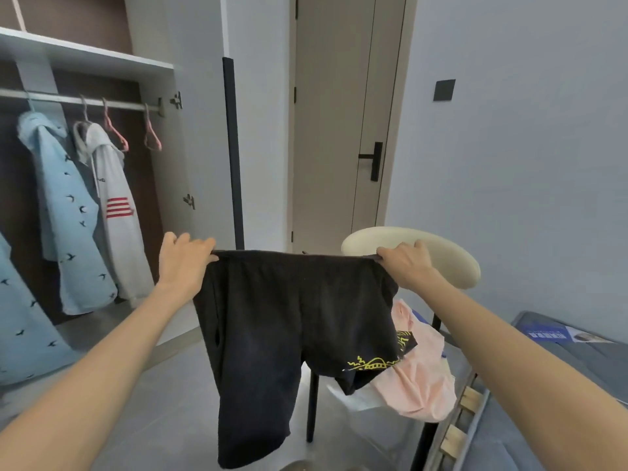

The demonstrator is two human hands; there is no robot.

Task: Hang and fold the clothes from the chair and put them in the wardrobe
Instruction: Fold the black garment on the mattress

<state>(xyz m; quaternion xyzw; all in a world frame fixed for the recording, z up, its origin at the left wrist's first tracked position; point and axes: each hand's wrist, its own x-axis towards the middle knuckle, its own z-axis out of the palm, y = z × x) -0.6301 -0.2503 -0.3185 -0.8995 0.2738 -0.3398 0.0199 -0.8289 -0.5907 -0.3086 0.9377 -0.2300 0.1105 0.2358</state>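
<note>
I hold black shorts (272, 321) with a yellow print stretched out by the waistband in front of me. My left hand (185, 263) pinches the waistband's left corner and my right hand (404, 263) pinches its right corner. Behind the shorts stands the chair (441, 253) with a cream backrest and black legs; a pink garment (418, 375) lies on its seat. The open wardrobe (88, 56) is at the left, with a light blue jacket (68, 215) and a white hoodie (119, 212) hanging on its rail.
Two bare pink hangers (117, 134) hang on the rail's right end. The wardrobe door (232, 147) stands open edge-on at centre. A closed room door (339, 130) is beyond. A bed with a grey mattress (560, 375) is at the lower right.
</note>
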